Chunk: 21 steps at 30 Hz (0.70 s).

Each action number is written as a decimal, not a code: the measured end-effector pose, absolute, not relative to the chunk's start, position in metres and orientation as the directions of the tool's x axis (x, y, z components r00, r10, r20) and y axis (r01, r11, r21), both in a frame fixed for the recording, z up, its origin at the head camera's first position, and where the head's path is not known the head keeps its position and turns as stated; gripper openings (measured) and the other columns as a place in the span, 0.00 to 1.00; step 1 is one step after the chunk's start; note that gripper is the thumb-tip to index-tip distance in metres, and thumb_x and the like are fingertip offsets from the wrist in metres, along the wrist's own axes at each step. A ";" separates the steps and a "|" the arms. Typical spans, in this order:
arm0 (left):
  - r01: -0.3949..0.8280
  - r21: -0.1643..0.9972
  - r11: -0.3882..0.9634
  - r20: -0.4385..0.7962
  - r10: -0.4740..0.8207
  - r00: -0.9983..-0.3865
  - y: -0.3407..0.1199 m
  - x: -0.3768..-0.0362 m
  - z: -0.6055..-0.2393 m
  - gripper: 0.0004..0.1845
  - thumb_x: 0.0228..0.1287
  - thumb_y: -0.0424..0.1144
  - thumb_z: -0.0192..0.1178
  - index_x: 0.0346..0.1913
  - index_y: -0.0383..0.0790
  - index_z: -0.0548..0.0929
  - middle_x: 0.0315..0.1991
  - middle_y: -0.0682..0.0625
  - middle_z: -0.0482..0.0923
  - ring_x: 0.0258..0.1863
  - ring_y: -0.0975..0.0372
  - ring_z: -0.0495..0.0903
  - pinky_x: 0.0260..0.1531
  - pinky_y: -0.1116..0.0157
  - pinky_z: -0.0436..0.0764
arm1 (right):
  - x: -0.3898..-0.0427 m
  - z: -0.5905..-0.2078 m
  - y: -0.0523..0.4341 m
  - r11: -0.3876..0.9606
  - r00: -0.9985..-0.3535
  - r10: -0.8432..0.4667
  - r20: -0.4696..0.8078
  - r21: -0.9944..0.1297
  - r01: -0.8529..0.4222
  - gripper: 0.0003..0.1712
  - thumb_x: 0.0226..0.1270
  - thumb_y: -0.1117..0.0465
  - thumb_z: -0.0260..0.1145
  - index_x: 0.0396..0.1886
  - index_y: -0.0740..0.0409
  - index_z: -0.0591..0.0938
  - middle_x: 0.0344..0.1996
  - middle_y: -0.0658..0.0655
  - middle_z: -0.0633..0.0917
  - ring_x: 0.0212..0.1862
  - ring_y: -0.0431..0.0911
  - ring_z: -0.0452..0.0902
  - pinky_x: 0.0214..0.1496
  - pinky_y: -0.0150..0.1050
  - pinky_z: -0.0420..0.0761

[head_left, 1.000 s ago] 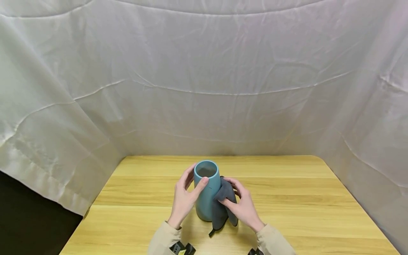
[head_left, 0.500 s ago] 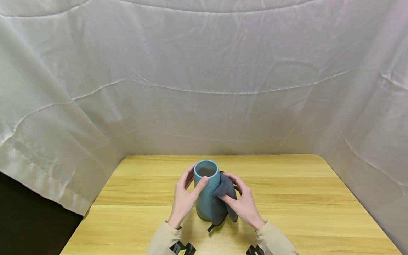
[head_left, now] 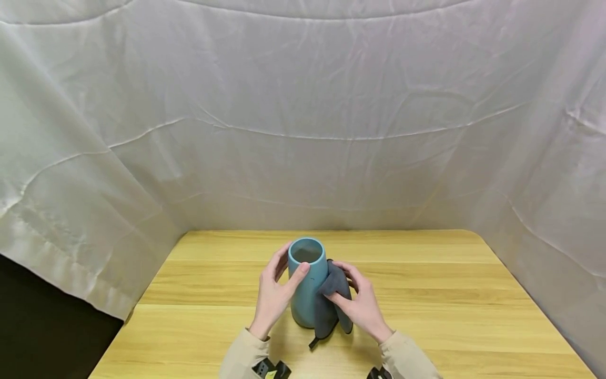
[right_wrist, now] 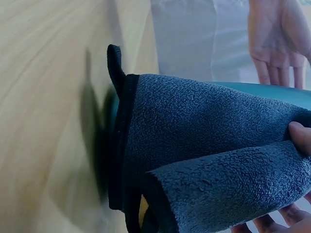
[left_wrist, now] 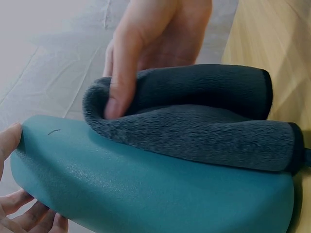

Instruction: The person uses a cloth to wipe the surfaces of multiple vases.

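So I've got the blue vase (head_left: pixel 303 305) upright on the table (head_left: pixel 440 316), btwn L & R edges, slightly nearer L, well off the back edge. L hand (head_left: pixel 274 300) grips it up top, thumb & fingers; R hand (head_left: pixel 357 305) pinches folded grey cloth (head_left: pixel 325 316) against its R side. Risk, I'd say: hard R push w/ slack L grip cd tip it toward L edge; weak pinch cd drop cloth.

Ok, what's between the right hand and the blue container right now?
The dark grey cloth, folded: the right hand grips it, and one layer lies along the blue container. The left wrist view shows this.
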<state>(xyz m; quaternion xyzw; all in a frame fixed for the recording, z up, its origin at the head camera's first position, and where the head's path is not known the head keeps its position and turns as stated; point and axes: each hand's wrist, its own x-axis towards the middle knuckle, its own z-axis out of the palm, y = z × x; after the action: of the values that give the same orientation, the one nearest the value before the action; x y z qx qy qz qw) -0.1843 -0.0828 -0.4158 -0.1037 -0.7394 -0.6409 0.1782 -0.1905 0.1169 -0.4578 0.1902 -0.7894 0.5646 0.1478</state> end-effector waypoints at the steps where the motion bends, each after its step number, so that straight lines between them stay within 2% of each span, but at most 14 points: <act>1: 0.381 0.911 0.157 0.396 -0.075 -0.915 -0.083 -0.184 -0.416 0.30 0.64 0.40 0.69 0.68 0.50 0.75 0.64 0.47 0.80 0.67 0.54 0.77 0.70 0.51 0.72 | -0.191 -0.459 0.117 0.290 -0.885 -0.134 0.446 -0.836 -0.466 0.33 0.59 0.64 0.76 0.65 0.48 0.77 0.61 0.56 0.83 0.57 0.49 0.80 0.58 0.43 0.80; 10: 0.378 0.912 0.157 0.392 -0.069 -0.917 -0.084 -0.185 -0.418 0.29 0.64 0.41 0.69 0.68 0.51 0.75 0.65 0.48 0.79 0.68 0.54 0.76 0.71 0.53 0.72 | -0.189 -0.456 0.116 0.280 -0.890 -0.129 0.437 -0.845 -0.455 0.33 0.60 0.64 0.75 0.66 0.47 0.77 0.62 0.55 0.82 0.58 0.52 0.80 0.59 0.45 0.79; 21: 0.372 0.914 0.162 0.387 -0.073 -0.919 -0.083 -0.185 -0.417 0.29 0.64 0.41 0.69 0.68 0.51 0.75 0.65 0.48 0.79 0.67 0.54 0.76 0.71 0.51 0.71 | -0.190 -0.439 0.114 0.242 -0.845 -0.127 0.519 -0.811 -0.534 0.33 0.59 0.67 0.75 0.65 0.51 0.77 0.62 0.58 0.82 0.57 0.43 0.79 0.59 0.39 0.81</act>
<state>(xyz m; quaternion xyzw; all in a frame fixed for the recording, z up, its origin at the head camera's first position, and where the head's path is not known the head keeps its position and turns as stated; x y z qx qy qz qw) -0.1847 -0.0827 -0.4165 -0.1005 -0.7421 -0.6394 0.1740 -0.1896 0.1141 -0.4393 0.2149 -0.7679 0.5771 0.1763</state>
